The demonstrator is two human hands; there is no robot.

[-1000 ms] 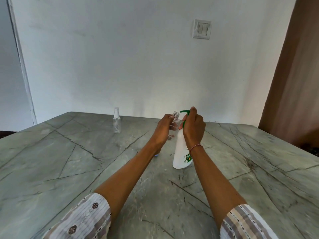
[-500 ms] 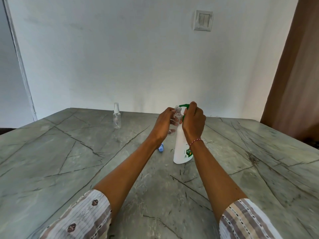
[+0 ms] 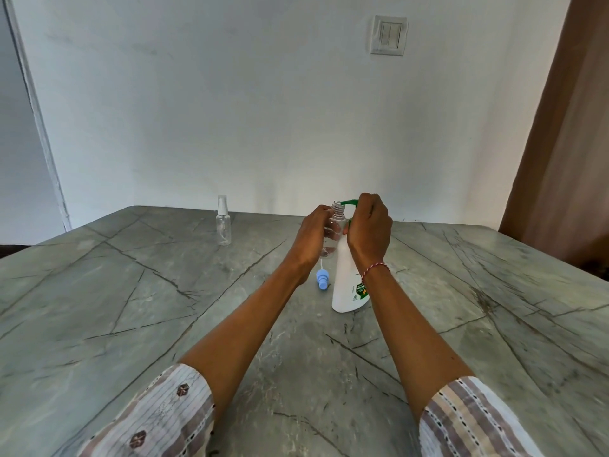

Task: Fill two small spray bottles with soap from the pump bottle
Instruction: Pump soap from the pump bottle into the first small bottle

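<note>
Setting: grey veined stone counter (image 3: 131, 308) stood against a plain white wall, with a light switch (image 3: 388, 34) high on it.
Open spray bottle: the clear spray bottle (image 3: 333, 232), cap off, was held upright above the counter with its threaded neck right under the green spout (image 3: 347, 202) of the pump.
Left hand: the left hand (image 3: 313, 235) was wrapped round the body of that bottle.
Right hand: the right hand (image 3: 370, 225) sat curled on top of the pump head, gripping it.
Pump bottle: the white pump bottle (image 3: 347, 282) stood on the counter, just right of the held bottle.
Sprayer cap: a blue sprayer cap (image 3: 322, 281) with its tube lay on the counter, just left of the pump bottle's base.
Second bottle: a second spray bottle (image 3: 223, 222) stood capped, well apart to the far left, and looked empty.
Progress: early, by my judgement. The first bottle was lined up for filling; any soap inside it could not be made out. Recapping it and the whole second bottle remained.
</note>
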